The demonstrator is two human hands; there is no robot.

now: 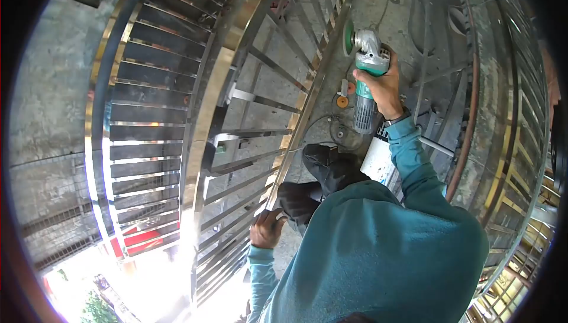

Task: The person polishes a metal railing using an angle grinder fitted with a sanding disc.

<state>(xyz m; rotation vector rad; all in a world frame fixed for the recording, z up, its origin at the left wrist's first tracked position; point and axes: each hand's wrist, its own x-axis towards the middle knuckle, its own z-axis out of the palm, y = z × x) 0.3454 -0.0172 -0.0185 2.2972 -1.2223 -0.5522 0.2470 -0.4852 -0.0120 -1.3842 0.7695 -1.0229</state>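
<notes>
My right hand (386, 89) is wrapped around the body of a green and grey angle grinder (365, 95), held up beside the near railing. Its green disc (348, 38) faces the bottom rail at the far end. Down at the lower middle, my left hand (266, 229) has its fingers curled over the edge of the metal railing (291, 136), close to my knee. This railing is a long shiny frame with many crossbars, standing on its side.
Farther left stands a second barred metal frame (148, 98). Dark shoes (316, 160) are on the concrete floor (381, 3). An orange round piece (342, 102) and a cable lie near the grinder. A white cylinder (378, 160) sits under my right arm, with metal bars (438, 145) beyond.
</notes>
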